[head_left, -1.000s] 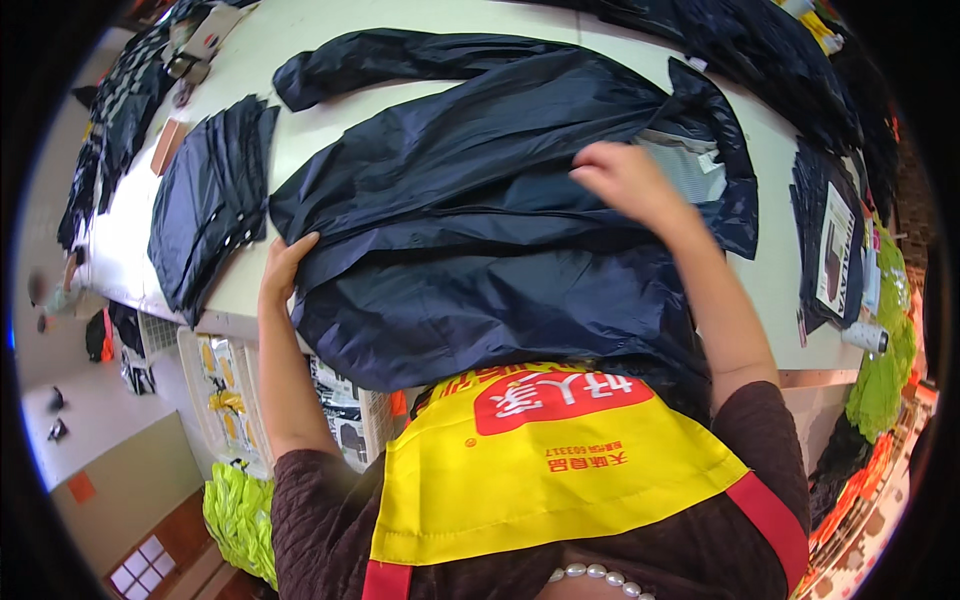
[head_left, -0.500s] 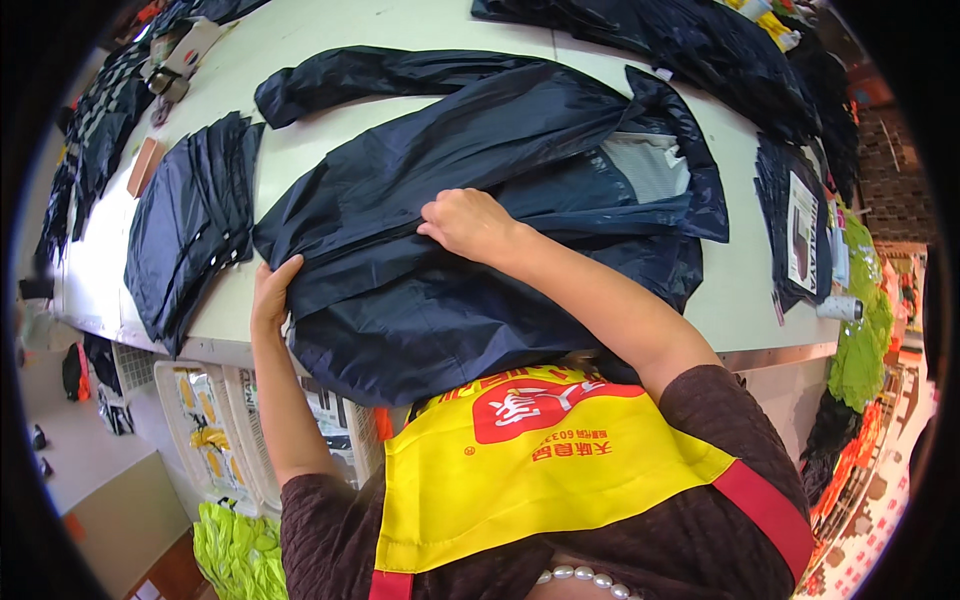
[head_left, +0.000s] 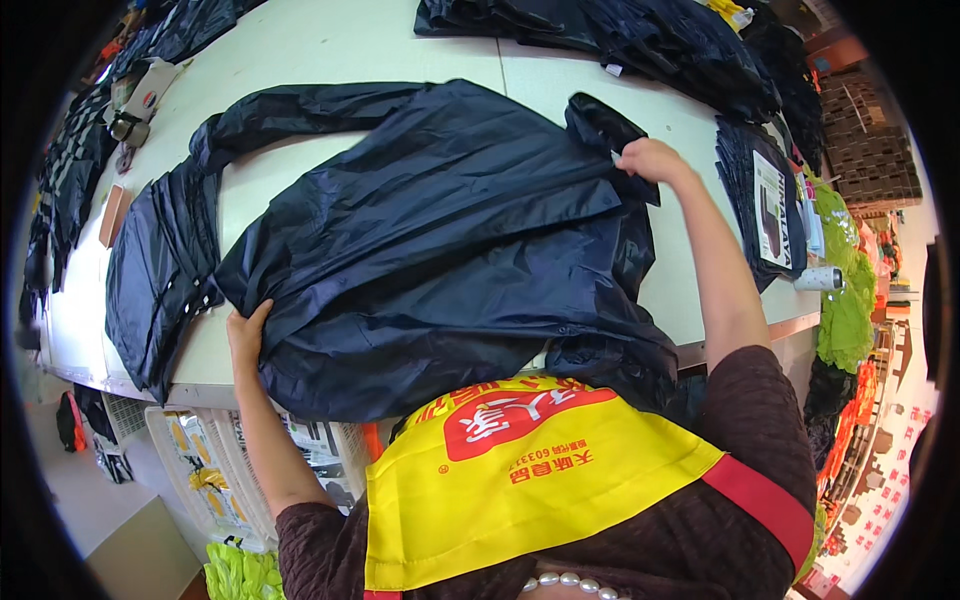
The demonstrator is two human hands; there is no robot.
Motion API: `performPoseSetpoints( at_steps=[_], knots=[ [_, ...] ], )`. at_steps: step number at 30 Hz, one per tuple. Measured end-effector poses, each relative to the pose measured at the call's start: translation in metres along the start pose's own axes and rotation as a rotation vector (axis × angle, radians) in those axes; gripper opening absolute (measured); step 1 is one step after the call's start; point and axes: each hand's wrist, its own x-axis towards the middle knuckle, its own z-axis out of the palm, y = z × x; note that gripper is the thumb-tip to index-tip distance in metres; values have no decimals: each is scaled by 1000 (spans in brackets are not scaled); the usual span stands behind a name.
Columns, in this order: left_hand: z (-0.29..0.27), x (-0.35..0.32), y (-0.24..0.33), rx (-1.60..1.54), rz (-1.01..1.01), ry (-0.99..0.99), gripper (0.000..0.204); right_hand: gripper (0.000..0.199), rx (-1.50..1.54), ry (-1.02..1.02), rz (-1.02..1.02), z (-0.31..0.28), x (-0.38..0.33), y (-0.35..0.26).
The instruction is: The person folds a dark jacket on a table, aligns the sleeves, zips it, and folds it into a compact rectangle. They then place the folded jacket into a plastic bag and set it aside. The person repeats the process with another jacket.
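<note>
A dark navy rain jacket of thin, glossy, creased fabric is spread across the pale desk, its long axis running from the near edge, where the hem is draped over, towards the far left, where one sleeve is stretched out flat and pointed left. The jacket's left lower edge is gripped by the left hand, fingers curled under the cloth and thumb on top. The jacket's upper right corner is pinched by the right hand, closed on a dark flap. Left of the jacket, a folded navy garment is laid at the desk's edge. Beyond the jacket, further dark garments are piled; to its right, flat packaged items are stacked.
</note>
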Motion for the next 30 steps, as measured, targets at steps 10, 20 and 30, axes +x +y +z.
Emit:
performPoseSetpoints(
  at_steps=[10,20,30],
  knots=[
    [62,5,113,332,487,529,73,47,45,558,-624,24,-37,-49],
    [271,-21,204,518,983,-413,33,24,-107,153,-563,45,34,-21],
    [279,26,226,303,285,-438,22,25,380,421,-280,62,73,-10]
  ],
)
